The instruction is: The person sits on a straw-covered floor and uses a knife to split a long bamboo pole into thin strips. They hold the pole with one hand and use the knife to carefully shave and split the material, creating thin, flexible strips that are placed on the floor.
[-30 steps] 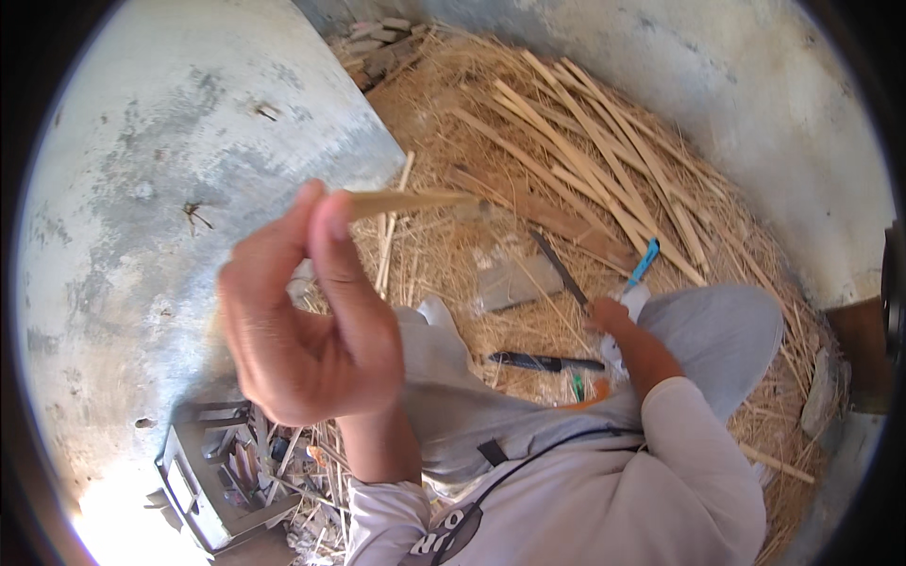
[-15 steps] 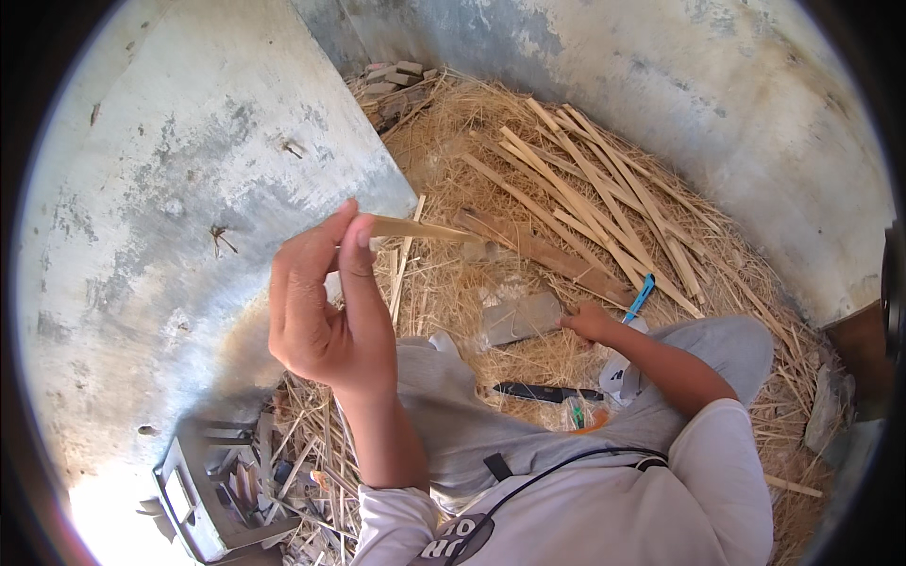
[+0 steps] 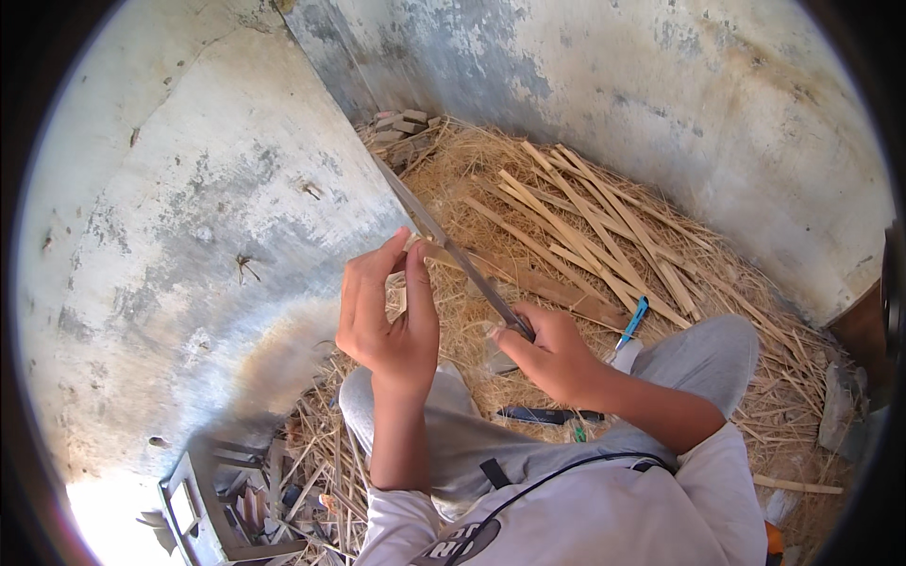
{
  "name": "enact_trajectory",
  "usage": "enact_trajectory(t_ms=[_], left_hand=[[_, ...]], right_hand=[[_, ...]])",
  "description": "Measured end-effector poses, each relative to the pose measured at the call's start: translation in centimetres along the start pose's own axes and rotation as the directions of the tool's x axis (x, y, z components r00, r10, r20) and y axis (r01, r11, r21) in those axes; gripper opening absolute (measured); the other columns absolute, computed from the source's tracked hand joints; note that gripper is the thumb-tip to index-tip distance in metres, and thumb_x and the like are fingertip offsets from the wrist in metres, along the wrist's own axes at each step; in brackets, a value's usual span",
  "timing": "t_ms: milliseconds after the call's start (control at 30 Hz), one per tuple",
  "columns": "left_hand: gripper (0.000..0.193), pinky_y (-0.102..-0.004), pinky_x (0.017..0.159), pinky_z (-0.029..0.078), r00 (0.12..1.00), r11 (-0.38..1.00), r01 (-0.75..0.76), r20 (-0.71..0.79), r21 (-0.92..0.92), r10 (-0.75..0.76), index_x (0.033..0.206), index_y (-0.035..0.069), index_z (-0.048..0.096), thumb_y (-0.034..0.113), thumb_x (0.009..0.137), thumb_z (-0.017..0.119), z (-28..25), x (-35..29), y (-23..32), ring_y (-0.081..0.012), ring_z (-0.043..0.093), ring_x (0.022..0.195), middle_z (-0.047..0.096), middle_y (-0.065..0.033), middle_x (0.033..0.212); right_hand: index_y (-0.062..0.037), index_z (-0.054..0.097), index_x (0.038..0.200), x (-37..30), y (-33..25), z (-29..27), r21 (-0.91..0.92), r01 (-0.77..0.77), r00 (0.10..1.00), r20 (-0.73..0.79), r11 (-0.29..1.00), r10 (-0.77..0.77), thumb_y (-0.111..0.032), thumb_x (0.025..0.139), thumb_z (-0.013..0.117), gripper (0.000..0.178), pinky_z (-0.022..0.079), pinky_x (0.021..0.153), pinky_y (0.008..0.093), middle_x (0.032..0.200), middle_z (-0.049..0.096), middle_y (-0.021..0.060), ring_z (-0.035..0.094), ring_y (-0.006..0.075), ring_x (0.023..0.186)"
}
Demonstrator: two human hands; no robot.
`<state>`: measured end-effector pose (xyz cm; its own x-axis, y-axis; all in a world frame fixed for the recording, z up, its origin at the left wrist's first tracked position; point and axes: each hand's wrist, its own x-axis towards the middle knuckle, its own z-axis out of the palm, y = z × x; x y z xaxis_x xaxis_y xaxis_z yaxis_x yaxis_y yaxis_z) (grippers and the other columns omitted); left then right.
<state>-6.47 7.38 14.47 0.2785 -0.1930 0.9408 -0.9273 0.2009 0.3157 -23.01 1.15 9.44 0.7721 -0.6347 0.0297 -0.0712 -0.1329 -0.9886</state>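
Observation:
My left hand [image 3: 387, 311] is raised at centre left, pinching the end of a thin pale wooden strip [image 3: 436, 252] between thumb and fingertips. In my right hand [image 3: 552, 354] is a long, narrow, dark-bladed knife [image 3: 442, 236], the fingers wrapped round its grip. The blade slants up and to the left, crossing the strip close to my left fingertips. Whether blade and strip touch, I cannot tell. Below my right hand a grey flat block [image 3: 500, 357] is mostly hidden.
Several long wooden strips [image 3: 604, 222] lie at the right on shavings, beside a brown board [image 3: 538, 278]. A blue cutter [image 3: 634, 319] rests by my knee. A black slim object [image 3: 538, 414] lies between my legs. A frame-like box [image 3: 203, 514] with scraps stands lower left, near a wall [image 3: 189, 236].
My right hand has come up and left from the grey block and now holds the knife across the strip. My left hand has moved right and slightly down with the strip.

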Motion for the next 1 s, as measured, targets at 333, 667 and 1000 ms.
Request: enact_trajectory(t_ms=[333,667,1000], left_hand=[[0.014,-0.0267,0.071,0.055,0.993,0.992,0.115,0.009,-0.059,-0.115,0.096,-0.003,0.072,-0.007,0.083,0.075,-0.4,-0.5,-0.3,-0.0172,0.071,0.077,0.073,-0.012,0.089],[0.012,-0.0285,0.081,0.058,0.982,0.983,0.167,0.101,-0.077,-0.159,0.101,-0.005,0.069,-0.005,0.089,0.071,-0.8,0.0,-0.5,-0.0154,0.071,0.088,0.074,-0.0122,0.095],[0.01,-0.0272,0.083,0.057,0.989,0.991,0.115,0.102,-0.074,-0.107,0.1,-0.007,0.067,-0.005,0.09,0.071,-0.3,-0.6,-0.3,-0.0148,0.071,0.089,0.073,-0.0122,0.096]], right_hand=[[0.0046,0.054,0.085,2.8,5.1,1.1,-0.247,0.041,0.997,-0.052,0.968,-0.056,-0.022,0.095,0.059,0.029,0.041,0.047,0.0369,0.059,0.057,0.0128,0.055,0.0189,0.048],[0.0027,0.055,0.085,2.7,3.6,-0.2,-0.018,-0.03,1.0,-0.003,0.999,0.03,-0.024,0.094,0.061,0.029,0.041,0.049,0.0379,0.055,0.049,0.0068,0.047,0.0186,0.045],[0.0059,0.058,0.091,6.1,13.5,3.0,-0.308,0.129,0.95,-0.233,0.943,-0.207,-0.023,0.091,0.064,0.029,0.05,0.055,0.0432,0.06,0.061,0.0185,0.064,0.035,0.055]])
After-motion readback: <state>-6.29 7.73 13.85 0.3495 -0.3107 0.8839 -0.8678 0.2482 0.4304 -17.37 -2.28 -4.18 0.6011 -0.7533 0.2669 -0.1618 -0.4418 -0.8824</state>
